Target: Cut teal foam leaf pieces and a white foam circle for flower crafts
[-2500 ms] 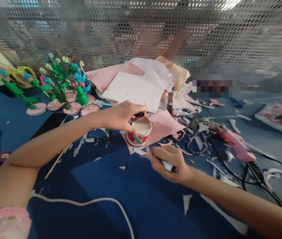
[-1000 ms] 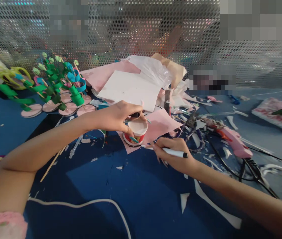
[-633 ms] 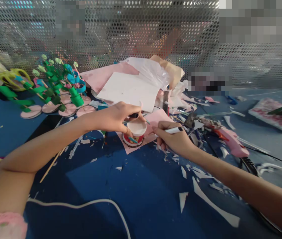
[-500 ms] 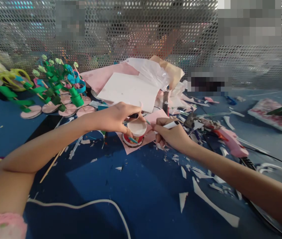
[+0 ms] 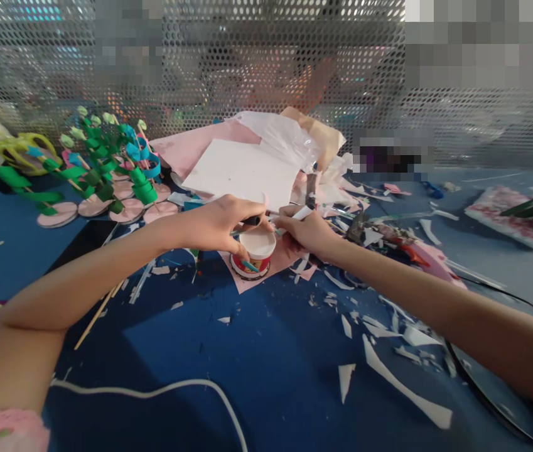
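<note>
A small round tub (image 5: pixel 257 245), white above with a red band below, stands upright on a sheet of pink paper (image 5: pixel 242 284). My left hand (image 5: pixel 219 223) reaches over its far left side, with thumb and fingers closed around it. A dark cylindrical piece like a pen cap (image 5: pixel 252 221) sticks out between the left fingers. On the tub's right side my right hand (image 5: pixel 311 233) pinches a white pen (image 5: pixel 302 213). The pen's tip is hidden by the fingers, close to the paper beside the tub; whether it touches cannot be told.
Several green and blue paper plants (image 5: pixel 106 163) on pink discs stand at left. Behind lie white card (image 5: pixel 238 169) and crumpled wrapping. A pink glue gun (image 5: pixel 436 260), a black cable and paper scraps (image 5: pixel 407 389) lie at right. A white cord (image 5: pixel 153 390) crosses in front.
My right hand has moved left and slightly away from me with the pen, nearer the tub's far right side. My left hand has stayed around the tub.
</note>
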Tool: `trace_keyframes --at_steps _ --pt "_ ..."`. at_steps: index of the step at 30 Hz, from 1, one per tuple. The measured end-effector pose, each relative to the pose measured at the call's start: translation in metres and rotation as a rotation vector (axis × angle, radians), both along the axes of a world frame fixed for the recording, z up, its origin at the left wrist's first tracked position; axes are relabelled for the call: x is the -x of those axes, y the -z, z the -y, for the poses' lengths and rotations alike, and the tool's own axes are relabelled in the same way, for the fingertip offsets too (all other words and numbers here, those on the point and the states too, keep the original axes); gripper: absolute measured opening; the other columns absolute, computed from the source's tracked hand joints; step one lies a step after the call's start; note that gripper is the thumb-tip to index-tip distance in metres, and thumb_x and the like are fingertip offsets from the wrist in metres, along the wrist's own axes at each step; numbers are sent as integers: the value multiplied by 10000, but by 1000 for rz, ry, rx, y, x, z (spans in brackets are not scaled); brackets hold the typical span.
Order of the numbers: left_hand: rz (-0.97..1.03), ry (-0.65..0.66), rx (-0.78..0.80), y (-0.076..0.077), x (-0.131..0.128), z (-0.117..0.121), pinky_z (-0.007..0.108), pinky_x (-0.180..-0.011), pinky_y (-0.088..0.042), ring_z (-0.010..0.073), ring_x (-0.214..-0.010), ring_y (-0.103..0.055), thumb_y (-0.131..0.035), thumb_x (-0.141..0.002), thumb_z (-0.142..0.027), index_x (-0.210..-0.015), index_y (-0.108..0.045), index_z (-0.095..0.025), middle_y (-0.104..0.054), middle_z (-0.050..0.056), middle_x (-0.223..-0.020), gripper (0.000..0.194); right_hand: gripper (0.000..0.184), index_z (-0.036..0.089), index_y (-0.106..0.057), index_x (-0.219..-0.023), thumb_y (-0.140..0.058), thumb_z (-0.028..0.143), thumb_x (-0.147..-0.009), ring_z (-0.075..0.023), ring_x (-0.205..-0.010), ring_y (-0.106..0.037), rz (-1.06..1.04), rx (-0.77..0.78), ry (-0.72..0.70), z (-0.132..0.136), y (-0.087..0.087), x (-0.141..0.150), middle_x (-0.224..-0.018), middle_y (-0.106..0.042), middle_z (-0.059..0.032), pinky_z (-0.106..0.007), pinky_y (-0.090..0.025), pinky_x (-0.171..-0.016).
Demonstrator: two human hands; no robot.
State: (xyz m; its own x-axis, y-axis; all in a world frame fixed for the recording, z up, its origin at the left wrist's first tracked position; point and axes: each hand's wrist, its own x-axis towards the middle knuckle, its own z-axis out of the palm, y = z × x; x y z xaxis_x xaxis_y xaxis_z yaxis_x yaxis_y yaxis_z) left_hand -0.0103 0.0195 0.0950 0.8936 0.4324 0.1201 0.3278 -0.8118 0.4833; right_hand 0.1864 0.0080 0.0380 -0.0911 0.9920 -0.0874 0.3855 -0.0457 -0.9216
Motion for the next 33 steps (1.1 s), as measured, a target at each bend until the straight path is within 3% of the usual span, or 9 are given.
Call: trace_keyframes --at_steps 8,12,17,25,33 --pt "-12 -40 -9 -1 -1 1 221 -592 -310 107 -650 -455 -682 -646 -232 -856 -552 -137 -572 14 -757 265 251 184 -409 -535 -555 264 -723 -67 -452 -422 3 -155 -108 -22 7 10 -458 -457 39 -190 -335 -411" --pt "-4 -33 -3 -1 -2 1 214 -593 -311 102 -648 -448 -677 -661 -244 -873 -553 -142 -566 10 -751 266 249 183 -400 -531 -548 246 -722 -55 -424 -379 -4 -107 -116 -20 4 11 -451 -440 47 -188 -297 -384" --pt "-4 -47 -21 -1 -3 1 206 -583 -306 95 -636 -437 -670 -663 -232 -827 -537 -139 -564 8 -739 231 250 198 -369 -516 -505 190 -726 -39 -275 -292 -15 -35 -50 -7 7 -1 -331 -346 83 -184 -206 -293" --pt "-28 -44 -50 -1 -3 1 202 -563 -288 92 -638 -442 -668 -659 -202 -794 -511 -149 -562 7 -745 214 268 191 -374 -501 -476 180 -749 -47 -242 -380 100 -92 -50 20 1 -11 -326 -429 65 -163 -259 -285" --pt "-34 -61 -22 -2 -3 1 197 -567 -300 87 -646 -455 -672 -660 -211 -802 -523 -143 -598 17 -798 217 310 192 -356 -487 -501 167 -760 -53 -228 -386 -33 0 -37 50 1 -11 -316 -442 67 -150 -275 -254"
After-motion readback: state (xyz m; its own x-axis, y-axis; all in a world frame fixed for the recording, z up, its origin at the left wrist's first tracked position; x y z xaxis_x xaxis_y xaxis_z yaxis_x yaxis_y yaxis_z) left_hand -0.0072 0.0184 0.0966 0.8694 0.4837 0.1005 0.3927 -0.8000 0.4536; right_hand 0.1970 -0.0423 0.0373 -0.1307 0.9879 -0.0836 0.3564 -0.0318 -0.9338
